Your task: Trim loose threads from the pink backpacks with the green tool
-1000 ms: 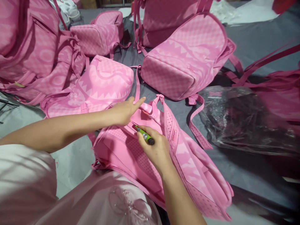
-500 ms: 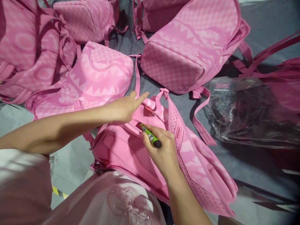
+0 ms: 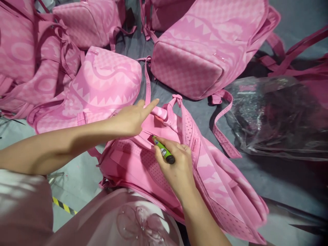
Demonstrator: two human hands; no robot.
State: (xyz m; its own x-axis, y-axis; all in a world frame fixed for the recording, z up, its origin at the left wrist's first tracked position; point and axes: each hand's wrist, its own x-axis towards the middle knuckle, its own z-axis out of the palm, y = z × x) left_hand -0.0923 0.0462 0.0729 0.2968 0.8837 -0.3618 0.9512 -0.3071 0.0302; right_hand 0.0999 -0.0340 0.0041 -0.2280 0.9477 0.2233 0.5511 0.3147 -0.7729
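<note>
Marker (image 3: 164, 150), green with a black end, is gripped in the right hand (image 3: 176, 160), fingers closed round the barrel, narrow end directed at the pink panel just beyond it. Against the frame from 1.0 s ago, this narrow end sits slightly further along the panel, away from the left hand (image 3: 130, 118). Contact of tip with fabric: cannot tell.

Left hand: position on the upper part of the pink backpack (image 3: 130, 167) much as before, one digit extended toward the carry handle (image 3: 160, 112). Remaining fingers hidden; whether they pinch the fabric cannot be told. Hands near each other, apart.

Backpack lies under both hands, strap side up, its near edge against the wearer's clothing; same place as earlier relative to the hands.

View has tipped downward: striped tape (image 3: 64, 205) on the floor, below the left forearm, shows now and did not 1.0 s ago. White sheet beyond the hands has dropped out of frame.

Unchanged: checked backpack (image 3: 189, 71) beyond the right hand; patterned bag (image 3: 102, 82) just beyond the left hand; clear plastic bag (image 3: 276, 119) with dark contents, to the right of the right hand; loose strap (image 3: 217, 128) between the two.
</note>
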